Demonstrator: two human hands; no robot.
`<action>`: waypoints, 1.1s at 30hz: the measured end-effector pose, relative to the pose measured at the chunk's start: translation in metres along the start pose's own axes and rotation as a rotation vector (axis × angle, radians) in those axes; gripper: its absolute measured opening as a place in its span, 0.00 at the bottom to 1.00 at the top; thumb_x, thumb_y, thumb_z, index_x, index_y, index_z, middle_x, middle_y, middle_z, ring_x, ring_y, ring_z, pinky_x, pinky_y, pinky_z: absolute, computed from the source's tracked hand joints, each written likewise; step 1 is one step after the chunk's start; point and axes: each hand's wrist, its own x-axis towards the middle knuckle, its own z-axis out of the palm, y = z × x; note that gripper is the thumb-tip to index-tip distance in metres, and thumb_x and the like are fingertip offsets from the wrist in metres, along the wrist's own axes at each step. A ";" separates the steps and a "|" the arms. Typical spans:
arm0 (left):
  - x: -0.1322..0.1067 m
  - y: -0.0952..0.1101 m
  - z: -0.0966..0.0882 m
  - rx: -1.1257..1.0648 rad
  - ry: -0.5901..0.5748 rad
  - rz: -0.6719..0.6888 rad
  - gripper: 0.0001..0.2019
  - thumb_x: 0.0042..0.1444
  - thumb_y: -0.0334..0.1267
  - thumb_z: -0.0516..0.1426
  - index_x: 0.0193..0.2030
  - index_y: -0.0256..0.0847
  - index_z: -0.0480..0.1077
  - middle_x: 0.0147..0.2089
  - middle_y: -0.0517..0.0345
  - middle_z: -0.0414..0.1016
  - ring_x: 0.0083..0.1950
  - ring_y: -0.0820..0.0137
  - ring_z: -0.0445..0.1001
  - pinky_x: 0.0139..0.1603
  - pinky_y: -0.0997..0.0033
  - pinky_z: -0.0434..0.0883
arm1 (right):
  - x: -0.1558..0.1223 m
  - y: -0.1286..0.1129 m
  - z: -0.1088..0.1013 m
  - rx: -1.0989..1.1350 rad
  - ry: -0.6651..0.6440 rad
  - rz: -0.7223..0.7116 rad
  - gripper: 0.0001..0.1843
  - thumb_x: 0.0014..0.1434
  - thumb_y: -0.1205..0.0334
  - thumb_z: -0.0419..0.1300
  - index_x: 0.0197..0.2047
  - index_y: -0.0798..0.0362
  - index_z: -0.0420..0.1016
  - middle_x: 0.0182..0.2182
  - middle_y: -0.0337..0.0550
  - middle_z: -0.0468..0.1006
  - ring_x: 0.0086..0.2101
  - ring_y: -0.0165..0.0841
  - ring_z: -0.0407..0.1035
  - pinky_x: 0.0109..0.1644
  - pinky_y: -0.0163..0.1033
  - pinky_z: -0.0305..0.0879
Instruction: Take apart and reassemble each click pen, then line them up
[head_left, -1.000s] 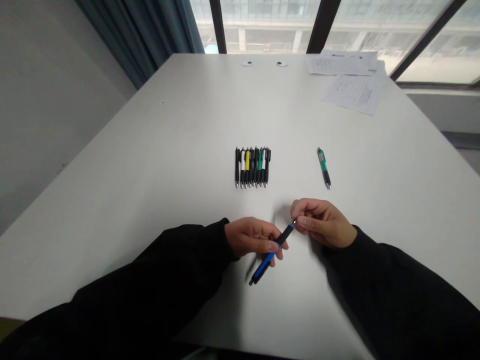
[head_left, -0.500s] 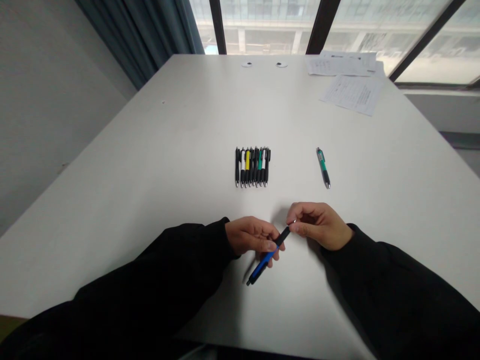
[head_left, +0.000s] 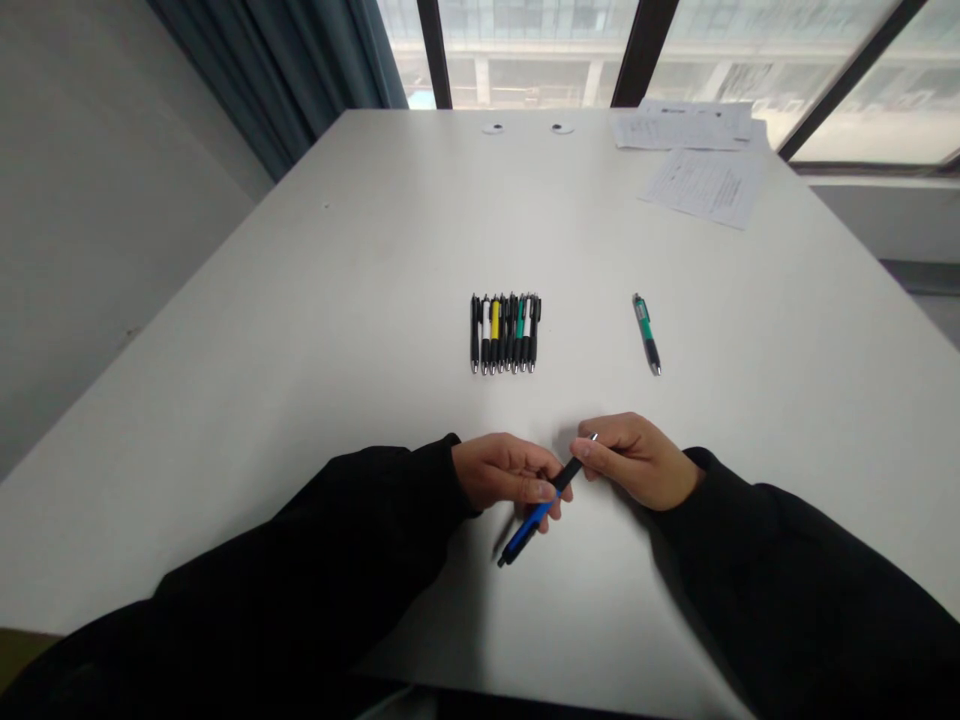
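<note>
Two bare hands: left hand (head_left: 510, 475) and right hand (head_left: 634, 460), both over the near part of the smooth white tabletop (head_left: 360, 300), each coming out of a black sleeve.
Blue-and-black pen (head_left: 531, 522): slender barrel, blue behind, black in front, silver tip; held between the hands, slanting from the near left up to the far right, its shadow on the tabletop just beside it.
Left grip: pinching the pen around its middle, thumb on top, fingers beneath.
Right grip: thumb and forefinger pinching the black front section; silver tip pokes out beyond them.
Pen row (head_left: 508, 334): slim black, white, yellow and green barrels with black front sections, laid closely side by side beyond the left hand, silver tips toward the person; exact count hard to read.
Lone green-and-black pen (head_left: 646, 335): lies slightly tilted, well apart to the right of the row, beyond the right hand.
Far edge: two small white oval pieces (head_left: 562, 129) with dark spots; overlapping white printed sheets (head_left: 705, 185) at the right corner, text too small to read.
Backdrop: dark-framed window (head_left: 540, 60), blue-grey curtain (head_left: 285, 70) at left.
</note>
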 end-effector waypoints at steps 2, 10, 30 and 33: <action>0.000 -0.001 -0.001 0.012 -0.012 0.004 0.17 0.54 0.45 0.65 0.43 0.32 0.74 0.35 0.51 0.77 0.33 0.70 0.78 0.34 0.72 0.74 | -0.001 0.000 -0.001 0.050 -0.033 -0.020 0.27 0.67 0.49 0.51 0.21 0.56 0.70 0.19 0.38 0.67 0.21 0.26 0.59 0.26 0.34 0.56; 0.000 -0.001 -0.001 0.019 -0.001 0.015 0.18 0.54 0.46 0.65 0.45 0.32 0.75 0.36 0.50 0.78 0.34 0.69 0.78 0.37 0.70 0.75 | -0.005 0.001 -0.004 0.169 -0.076 -0.009 0.22 0.69 0.51 0.48 0.52 0.54 0.76 0.40 0.47 0.75 0.29 0.30 0.64 0.34 0.38 0.63; -0.002 0.004 0.004 0.065 -0.024 0.032 0.17 0.56 0.45 0.64 0.45 0.33 0.76 0.38 0.48 0.78 0.35 0.69 0.78 0.38 0.72 0.75 | -0.010 0.008 -0.004 0.486 -0.079 -0.047 0.22 0.62 0.54 0.61 0.58 0.54 0.73 0.46 0.52 0.77 0.32 0.31 0.70 0.34 0.37 0.67; -0.002 0.003 0.003 0.063 -0.023 0.027 0.17 0.56 0.45 0.64 0.45 0.33 0.75 0.38 0.49 0.78 0.35 0.69 0.78 0.38 0.71 0.75 | -0.012 0.014 -0.005 0.531 0.075 0.003 0.16 0.58 0.58 0.65 0.49 0.53 0.79 0.39 0.48 0.78 0.27 0.28 0.66 0.26 0.34 0.61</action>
